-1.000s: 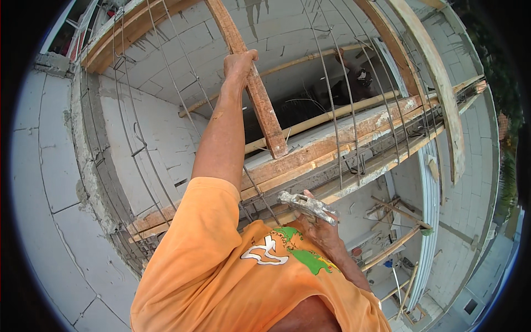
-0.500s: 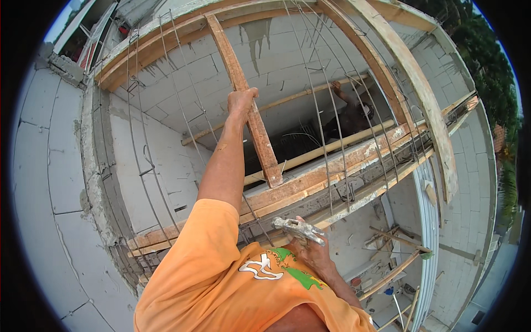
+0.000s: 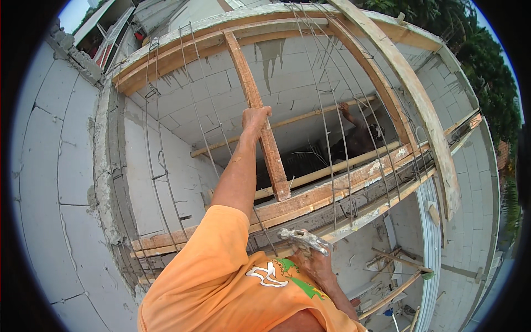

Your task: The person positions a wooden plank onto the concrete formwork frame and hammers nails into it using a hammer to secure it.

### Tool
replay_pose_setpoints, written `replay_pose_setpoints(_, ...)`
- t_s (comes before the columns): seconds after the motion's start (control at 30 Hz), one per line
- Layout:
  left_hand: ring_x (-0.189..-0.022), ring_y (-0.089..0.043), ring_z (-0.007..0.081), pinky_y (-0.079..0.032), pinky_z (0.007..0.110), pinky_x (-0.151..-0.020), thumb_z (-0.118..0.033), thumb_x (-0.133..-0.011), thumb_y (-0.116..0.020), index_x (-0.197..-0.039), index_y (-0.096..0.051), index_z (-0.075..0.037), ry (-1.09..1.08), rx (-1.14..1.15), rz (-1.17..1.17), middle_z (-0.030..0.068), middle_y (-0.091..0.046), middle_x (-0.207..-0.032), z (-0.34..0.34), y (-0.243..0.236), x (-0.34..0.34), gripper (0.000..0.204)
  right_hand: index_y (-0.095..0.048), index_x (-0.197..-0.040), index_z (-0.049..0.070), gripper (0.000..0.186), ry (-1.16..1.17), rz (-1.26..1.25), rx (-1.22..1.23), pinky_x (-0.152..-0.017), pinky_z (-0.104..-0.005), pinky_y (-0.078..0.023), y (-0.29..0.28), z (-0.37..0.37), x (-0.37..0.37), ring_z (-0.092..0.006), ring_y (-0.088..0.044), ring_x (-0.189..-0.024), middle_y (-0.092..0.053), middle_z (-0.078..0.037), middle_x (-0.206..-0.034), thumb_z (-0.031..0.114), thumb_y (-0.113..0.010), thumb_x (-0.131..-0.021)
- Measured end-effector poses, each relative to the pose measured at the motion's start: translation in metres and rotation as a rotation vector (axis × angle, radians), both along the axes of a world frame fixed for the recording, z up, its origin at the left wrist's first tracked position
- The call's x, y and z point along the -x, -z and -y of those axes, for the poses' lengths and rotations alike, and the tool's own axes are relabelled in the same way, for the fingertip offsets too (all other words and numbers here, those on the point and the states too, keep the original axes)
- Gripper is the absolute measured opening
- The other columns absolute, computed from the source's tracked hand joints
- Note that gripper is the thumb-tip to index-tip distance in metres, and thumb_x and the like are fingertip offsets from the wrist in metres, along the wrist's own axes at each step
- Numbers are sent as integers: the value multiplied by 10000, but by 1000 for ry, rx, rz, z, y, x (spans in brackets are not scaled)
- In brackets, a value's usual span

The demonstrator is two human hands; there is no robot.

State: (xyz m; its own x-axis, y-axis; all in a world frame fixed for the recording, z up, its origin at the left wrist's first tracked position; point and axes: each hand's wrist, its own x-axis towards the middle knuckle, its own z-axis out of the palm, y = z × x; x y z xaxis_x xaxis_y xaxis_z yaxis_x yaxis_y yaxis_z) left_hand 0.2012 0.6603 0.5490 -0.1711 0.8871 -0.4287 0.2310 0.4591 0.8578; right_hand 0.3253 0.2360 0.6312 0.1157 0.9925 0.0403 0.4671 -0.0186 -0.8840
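Note:
My left hand [image 3: 257, 119] is wrapped around a reddish-brown wooden beam [image 3: 275, 163], which lies crosswise between the far timber [image 3: 182, 59] and the near timber [image 3: 310, 202]. That arm is stretched out from an orange sleeve. Close to my chest, my right hand [image 3: 316, 264] is closed on a hammer. Its worn, grey-smeared hammer head [image 3: 304, 240] shows above the fingers, while the handle is hidden.
Thin steel rebar [image 3: 160, 155] spans the opening. Below, a person [image 3: 362, 135] raises one hand near a round pole [image 3: 298, 117]. A long plank [image 3: 412, 83] crosses at right. Block walls [image 3: 50, 160] surround the opening, with pale metal channels [image 3: 428, 243] standing at lower right.
The whole view has shifted, so the timbers and both hands appear slightly lower and farther right. My grip on the beam and on the hammer is unchanged.

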Motion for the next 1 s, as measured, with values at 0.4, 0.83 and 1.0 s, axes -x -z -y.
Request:
replay_pose_setpoints(0.4, -562, -532, 207, -495, 386, -510, -146, -701, -737, -961, -572, 62, 35, -11, 141, 78, -492, -794, -7, -6, -5, 371, -705, -1223, 160, 337, 40, 169, -19, -630, -413, -590, 19, 8, -11, -347, -722, -799, -729, -131, -1138, 169, -716, -887)
replay_pose_setpoints(0.83, -530, -528, 220, -507, 384, -476, -143, -690, -730, -967, -571, 57, 5, -27, 202, 78, -478, -797, 2, -6, -10, 377, -696, -1197, 107, 313, -30, 149, -74, -673, -452, -586, 15, 13, -13, -379, -706, -811, -727, -163, -1037, 159, -690, -888)
replay_pose_setpoints(1.0, -509, -484, 181, -410, 382, -454, -108, -690, -700, -883, -605, 64, -36, -62, 202, 34, -478, -678, 7, -11, -16, 275, -702, -1175, 103, 289, -40, 133, -35, -708, -457, -585, 15, 13, -14, -379, -703, -842, -721, -171, -1040, 162, -681, -893)
